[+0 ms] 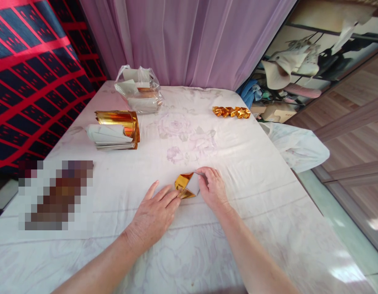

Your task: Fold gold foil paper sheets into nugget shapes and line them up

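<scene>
Surface (262, 196) has a floral cloth on, lightly wrinkled; a ruck under the work could throw a crease off. Clear plastic bag (138, 105) of sheets at the far left edge, open-topped. Gold-and-white paper stack (115, 141) just in front of it, loose; a knock from the left arm could fan it out. Left hand (155, 210) nearly flat, fingers a bit apart, tips pressing the work, nothing gripped. Right hand (213, 190) half curled, thumb and index at the far right corner; can't tell if it's pinched. Gold foil row (232, 112) near the right edge; a cloth tug could drop it. Part-folded gold sheet (183, 180) on the cloth between both hands: if the left eases up, it pivots and the fold skews; too hard a pull, foil creases or tears.
</scene>
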`<act>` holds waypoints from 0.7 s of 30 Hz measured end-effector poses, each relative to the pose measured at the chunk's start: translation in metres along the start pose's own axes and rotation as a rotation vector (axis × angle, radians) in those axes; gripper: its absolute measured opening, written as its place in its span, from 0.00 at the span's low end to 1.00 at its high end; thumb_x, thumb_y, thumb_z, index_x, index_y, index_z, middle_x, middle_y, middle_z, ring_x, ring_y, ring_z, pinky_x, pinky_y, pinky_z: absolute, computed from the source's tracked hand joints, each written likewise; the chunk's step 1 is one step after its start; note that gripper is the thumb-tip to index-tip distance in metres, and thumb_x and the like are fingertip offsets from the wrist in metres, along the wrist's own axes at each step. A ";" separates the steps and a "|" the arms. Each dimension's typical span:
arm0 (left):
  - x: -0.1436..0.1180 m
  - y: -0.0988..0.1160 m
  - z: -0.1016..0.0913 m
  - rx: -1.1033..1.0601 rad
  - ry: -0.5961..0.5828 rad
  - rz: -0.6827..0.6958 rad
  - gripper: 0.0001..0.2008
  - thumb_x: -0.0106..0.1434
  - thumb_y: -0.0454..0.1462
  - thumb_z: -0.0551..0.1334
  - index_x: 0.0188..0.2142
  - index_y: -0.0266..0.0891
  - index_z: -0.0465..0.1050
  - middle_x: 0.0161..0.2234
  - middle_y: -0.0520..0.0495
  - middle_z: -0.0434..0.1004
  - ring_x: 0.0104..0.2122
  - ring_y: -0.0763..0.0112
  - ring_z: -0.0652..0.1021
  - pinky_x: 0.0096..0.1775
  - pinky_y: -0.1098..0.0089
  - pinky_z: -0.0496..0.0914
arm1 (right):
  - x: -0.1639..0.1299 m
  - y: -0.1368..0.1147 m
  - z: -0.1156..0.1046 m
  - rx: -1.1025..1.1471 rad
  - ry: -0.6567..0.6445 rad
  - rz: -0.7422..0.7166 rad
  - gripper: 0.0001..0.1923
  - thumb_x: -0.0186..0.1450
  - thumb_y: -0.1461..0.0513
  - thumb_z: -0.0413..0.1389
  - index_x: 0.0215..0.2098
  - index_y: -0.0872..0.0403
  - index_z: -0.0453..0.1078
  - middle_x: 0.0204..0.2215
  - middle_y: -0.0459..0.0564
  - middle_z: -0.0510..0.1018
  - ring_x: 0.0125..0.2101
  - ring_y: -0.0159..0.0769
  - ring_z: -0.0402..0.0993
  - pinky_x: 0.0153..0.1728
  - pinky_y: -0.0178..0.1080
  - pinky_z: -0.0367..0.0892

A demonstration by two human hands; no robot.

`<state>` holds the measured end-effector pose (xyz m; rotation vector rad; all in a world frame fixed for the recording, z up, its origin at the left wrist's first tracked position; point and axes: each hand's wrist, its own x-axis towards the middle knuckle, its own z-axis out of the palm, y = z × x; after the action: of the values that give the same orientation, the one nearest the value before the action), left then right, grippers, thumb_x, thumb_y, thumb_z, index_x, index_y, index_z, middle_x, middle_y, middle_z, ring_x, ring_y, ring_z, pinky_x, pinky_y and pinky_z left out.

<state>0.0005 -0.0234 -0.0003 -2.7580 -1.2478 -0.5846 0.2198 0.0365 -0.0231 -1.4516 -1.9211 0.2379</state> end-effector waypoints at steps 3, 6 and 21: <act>-0.001 -0.004 0.000 0.005 0.024 -0.027 0.14 0.66 0.34 0.57 0.49 0.43 0.75 0.51 0.49 0.78 0.55 0.59 0.72 0.65 0.49 0.50 | -0.001 0.003 0.000 0.009 -0.020 0.015 0.10 0.67 0.64 0.48 0.41 0.52 0.71 0.37 0.52 0.79 0.38 0.43 0.73 0.42 0.45 0.67; -0.001 -0.008 -0.003 0.007 0.026 -0.073 0.14 0.67 0.35 0.57 0.50 0.44 0.75 0.53 0.50 0.78 0.57 0.58 0.72 0.64 0.47 0.51 | -0.002 0.005 -0.002 0.038 -0.036 0.023 0.10 0.68 0.63 0.48 0.42 0.52 0.71 0.36 0.52 0.80 0.37 0.42 0.74 0.41 0.44 0.68; 0.003 -0.019 -0.011 0.087 0.032 -0.154 0.16 0.68 0.37 0.55 0.52 0.40 0.74 0.55 0.42 0.75 0.54 0.54 0.73 0.59 0.48 0.58 | -0.008 0.004 -0.012 0.086 -0.156 -0.140 0.15 0.63 0.69 0.52 0.44 0.49 0.75 0.39 0.49 0.81 0.41 0.40 0.74 0.43 0.44 0.67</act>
<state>-0.0149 -0.0109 0.0092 -2.5891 -1.4507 -0.5690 0.2312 0.0277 -0.0190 -1.2686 -2.1014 0.3734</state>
